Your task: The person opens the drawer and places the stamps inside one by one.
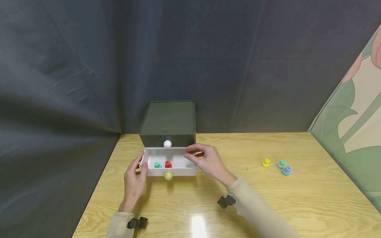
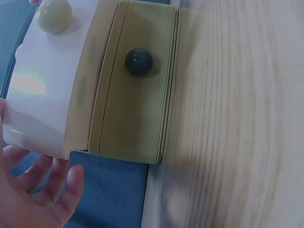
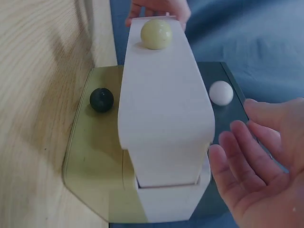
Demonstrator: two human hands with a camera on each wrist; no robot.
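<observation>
A white drawer [image 1: 180,172] with a pale yellow round knob [image 1: 168,176] is pulled out of a small chest [image 1: 171,117]. Inside it, near the front wall, stand a teal stepped peg [image 1: 157,164] and a red stepped peg [image 1: 168,164]. My left hand [image 1: 135,180] holds the drawer's left end, thumb at the front corner and fingers along the side. Over the drawer's right end is my right hand [image 1: 205,160]. In the right wrist view its loosely bent fingers [image 3: 244,156] are beside the drawer, thumb apart, with nothing seen between them.
The chest's dark green upper drawer has a white knob [image 1: 167,143]; its olive lower drawer [image 2: 135,109] has a dark knob [image 2: 138,62]. To the right on the wooden table are yellow [image 1: 266,162], green [image 1: 281,163] and blue [image 1: 286,171] pegs. Dark cloth [image 1: 184,66] hangs behind.
</observation>
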